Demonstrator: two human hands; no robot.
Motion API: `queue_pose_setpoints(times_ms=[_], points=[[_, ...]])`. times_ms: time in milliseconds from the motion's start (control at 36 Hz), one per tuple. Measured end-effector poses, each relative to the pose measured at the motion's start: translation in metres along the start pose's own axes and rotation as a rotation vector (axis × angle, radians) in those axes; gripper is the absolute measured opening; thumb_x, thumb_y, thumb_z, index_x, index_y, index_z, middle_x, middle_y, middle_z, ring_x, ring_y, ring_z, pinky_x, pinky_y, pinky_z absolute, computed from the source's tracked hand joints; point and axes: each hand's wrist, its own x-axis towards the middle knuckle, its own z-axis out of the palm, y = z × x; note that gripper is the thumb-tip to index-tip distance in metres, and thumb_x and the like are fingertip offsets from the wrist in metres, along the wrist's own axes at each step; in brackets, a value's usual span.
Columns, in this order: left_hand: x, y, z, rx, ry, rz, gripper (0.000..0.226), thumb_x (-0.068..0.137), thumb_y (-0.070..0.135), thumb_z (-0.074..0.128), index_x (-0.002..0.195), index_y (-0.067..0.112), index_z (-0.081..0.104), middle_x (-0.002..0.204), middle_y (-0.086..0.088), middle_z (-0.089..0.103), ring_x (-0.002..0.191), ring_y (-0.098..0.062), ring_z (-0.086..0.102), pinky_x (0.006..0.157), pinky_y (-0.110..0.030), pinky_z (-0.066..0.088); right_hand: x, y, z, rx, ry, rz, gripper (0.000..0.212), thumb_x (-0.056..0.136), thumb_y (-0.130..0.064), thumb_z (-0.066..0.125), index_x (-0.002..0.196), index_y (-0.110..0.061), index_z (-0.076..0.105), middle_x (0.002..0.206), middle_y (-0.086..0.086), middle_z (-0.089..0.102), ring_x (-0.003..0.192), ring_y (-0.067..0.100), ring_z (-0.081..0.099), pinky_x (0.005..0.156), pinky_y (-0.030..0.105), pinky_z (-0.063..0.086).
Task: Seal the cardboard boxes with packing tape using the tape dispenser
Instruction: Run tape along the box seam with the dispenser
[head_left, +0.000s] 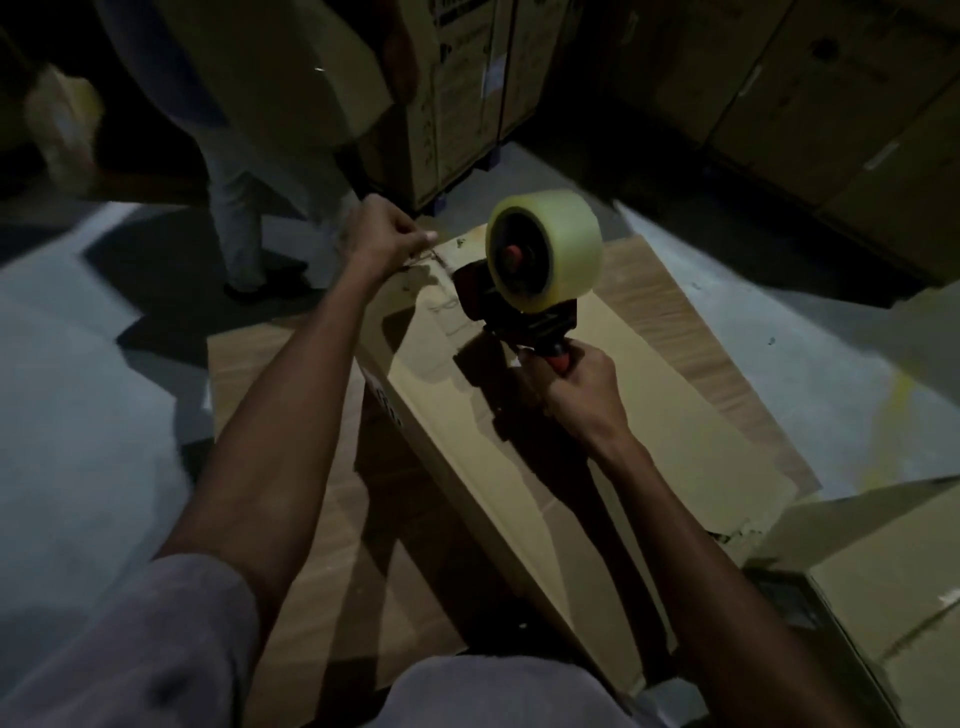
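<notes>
A long cardboard box (519, 447) lies in front of me, running from near my body toward the far middle. My right hand (576, 389) grips the red handle of a tape dispenser (519, 312), which carries a big roll of clear tape (550, 249) and sits over the box's far top. My left hand (384, 239) pinches the loose end of the tape at the box's far edge. A stretch of clear tape (441, 270) runs between my left fingers and the dispenser's front.
Flattened cardboard sheets (675, 332) lie under the box on the grey floor. Another box (883, 587) stands at the near right. Stacked cartons (457, 98) fill the back and right. A person's legs (234, 208) stand at the far left.
</notes>
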Motion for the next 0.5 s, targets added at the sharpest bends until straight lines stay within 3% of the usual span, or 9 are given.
queue_pose_setpoints(times_ms=[56,139,250,306,389,500], points=[[0.008,0.000,0.002,0.061,0.042,0.000,0.019,0.091,0.034,0.074,0.093,0.014,0.076,0.091,-0.002,0.075,0.086,-0.014,0.072,0.082,-0.044,0.062,0.007,-0.006,-0.001,-0.013,0.007,-0.012,0.031,0.086,-0.038,0.072,0.077,-0.008,0.068,0.065,0.008,0.069,0.053,0.021,0.065,0.047,0.039,0.049],[0.020,-0.001,0.001,0.108,0.070,0.005,0.018,0.089,0.037,0.076,0.087,0.019,0.076,0.085,0.003,0.074,0.081,-0.011,0.071,0.080,-0.045,0.062,0.017,-0.013,-0.002,-0.043,0.003,-0.016,0.040,0.077,-0.053,0.065,0.074,-0.014,0.067,0.067,0.006,0.071,0.061,0.027,0.070,0.053,0.042,0.054],[0.031,0.000,0.005,0.184,0.083,0.030,0.016,0.088,0.035,0.076,0.090,0.019,0.076,0.087,0.002,0.076,0.071,0.000,0.065,0.062,-0.026,0.054,0.025,-0.014,0.001,-0.128,0.011,-0.051,0.043,0.075,-0.061,0.058,0.069,-0.019,0.060,0.062,-0.002,0.064,0.060,0.024,0.066,0.054,0.040,0.051],[0.035,-0.001,0.009,0.220,0.102,0.037,0.018,0.089,0.035,0.075,0.091,0.018,0.077,0.088,-0.001,0.076,0.074,-0.005,0.067,0.069,-0.031,0.057,0.028,-0.015,0.004,-0.162,0.015,-0.066,0.043,0.078,-0.060,0.058,0.067,-0.019,0.057,0.059,-0.003,0.061,0.057,0.022,0.062,0.052,0.039,0.048],[0.038,-0.002,0.014,0.241,0.125,0.017,0.021,0.091,0.037,0.073,0.097,0.017,0.077,0.092,-0.001,0.075,0.088,-0.013,0.070,0.087,-0.043,0.058,0.036,-0.015,0.008,-0.168,0.000,-0.043,0.038,0.084,-0.048,0.062,0.071,-0.013,0.060,0.063,0.007,0.066,0.061,0.031,0.066,0.056,0.051,0.056],[0.043,-0.004,0.017,0.274,0.164,0.042,0.022,0.093,0.036,0.071,0.103,0.017,0.078,0.096,-0.003,0.075,0.092,-0.015,0.068,0.090,-0.041,0.054,0.044,-0.020,0.011,-0.158,0.011,-0.009,0.037,0.084,-0.042,0.062,0.069,-0.008,0.059,0.060,0.008,0.066,0.055,0.029,0.066,0.054,0.052,0.055]])
